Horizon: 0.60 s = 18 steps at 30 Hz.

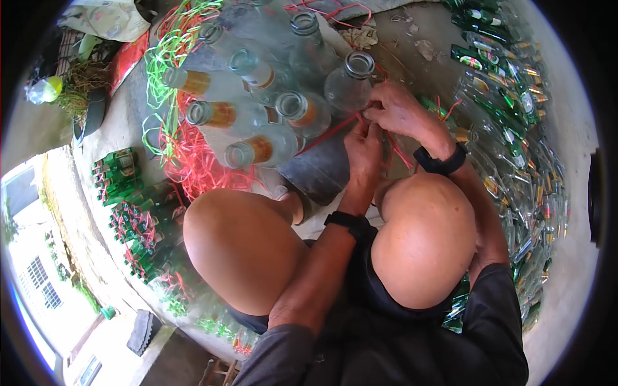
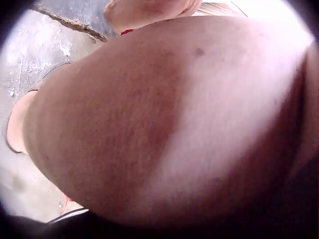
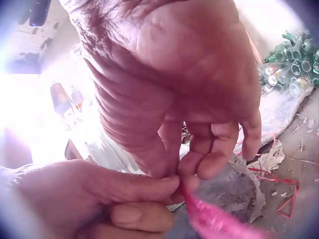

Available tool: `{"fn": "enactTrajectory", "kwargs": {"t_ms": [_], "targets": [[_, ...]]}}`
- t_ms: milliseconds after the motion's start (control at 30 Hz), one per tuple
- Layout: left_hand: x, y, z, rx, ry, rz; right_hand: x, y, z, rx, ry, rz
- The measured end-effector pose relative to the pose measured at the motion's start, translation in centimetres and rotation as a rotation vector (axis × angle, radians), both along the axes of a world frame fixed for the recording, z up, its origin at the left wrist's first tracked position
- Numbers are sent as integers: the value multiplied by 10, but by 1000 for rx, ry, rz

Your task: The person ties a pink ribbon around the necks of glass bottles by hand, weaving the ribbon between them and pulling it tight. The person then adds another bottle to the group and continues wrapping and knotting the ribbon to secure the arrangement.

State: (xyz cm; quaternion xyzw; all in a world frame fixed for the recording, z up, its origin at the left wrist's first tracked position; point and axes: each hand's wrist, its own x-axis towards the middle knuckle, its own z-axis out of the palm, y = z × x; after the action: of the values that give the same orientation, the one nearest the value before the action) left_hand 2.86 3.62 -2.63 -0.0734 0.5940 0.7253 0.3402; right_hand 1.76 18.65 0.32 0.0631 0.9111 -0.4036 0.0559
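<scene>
String (image 3: pixel 214 221), thin, frayed, bright pink-red

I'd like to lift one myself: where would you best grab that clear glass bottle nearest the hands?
Probably by the narrow neck just under the rim of the clear glass bottle, coming from above: it stands upright, packed among other bottles, so only its neck is free.

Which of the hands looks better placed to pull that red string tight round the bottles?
Probably the right hand: it sits beside the clear bottles and pinches the red string. The left hand pinches it too, nearer the knees.
</scene>
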Motion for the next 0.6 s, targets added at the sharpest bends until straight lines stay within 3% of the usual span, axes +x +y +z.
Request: {"fn": "enactTrajectory", "kwargs": {"t_ms": [167, 300, 367, 400, 500, 567, 600], "targets": [[5, 1, 0, -5, 85, 40, 6, -7, -13, -69, -86, -60], [4, -6, 28, -52, 113, 65, 9, -8, -12, -17, -63, -10], [9, -6, 25, -233, 243, 259, 10, -10, -10, -143, -70, -75], [7, -9, 20, -234, 244, 257, 11, -11, -10, -145, -70, -77], [3, -14, 13, -126, 25, 197, 15, -11, -10, -320, -122, -119], [1, -12, 22, 12, -367, 227, 16, -12, -9, -495, -205, -211], [-1, -12, 19, 11, -370, 226, 15, -13, -5, -495, -207, -213]]}}
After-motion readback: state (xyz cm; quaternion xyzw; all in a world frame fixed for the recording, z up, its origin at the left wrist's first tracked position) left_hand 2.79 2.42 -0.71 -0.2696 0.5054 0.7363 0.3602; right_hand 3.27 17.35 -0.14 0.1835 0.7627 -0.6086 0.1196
